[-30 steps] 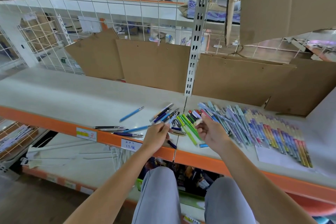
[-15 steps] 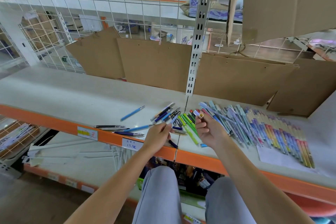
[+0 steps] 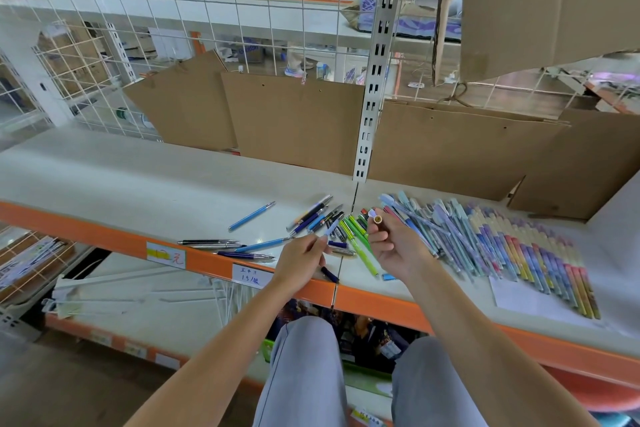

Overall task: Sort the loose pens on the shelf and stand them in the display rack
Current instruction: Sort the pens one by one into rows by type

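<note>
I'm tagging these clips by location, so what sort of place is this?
Probably a stationery shop or stockroom: handwritten price labels on the orange shelf edge, rows of pens, wire-grid backing.

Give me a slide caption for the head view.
Left hand pinches a pen, right hand holds a cap, above loose pens on the shelf.

A cream shelf board (image 3: 104,170) with an orange front edge (image 3: 86,229) runs across the view, with a slotted metal upright (image 3: 375,73) rising from its middle. Brown cardboard sheets (image 3: 294,121) lean against a white wire grid panel (image 3: 207,28) behind it. Through the grid, more white shelving (image 3: 194,15) stands in a bright, evenly lit room. Below lies a brown floor (image 3: 69,388).
</note>
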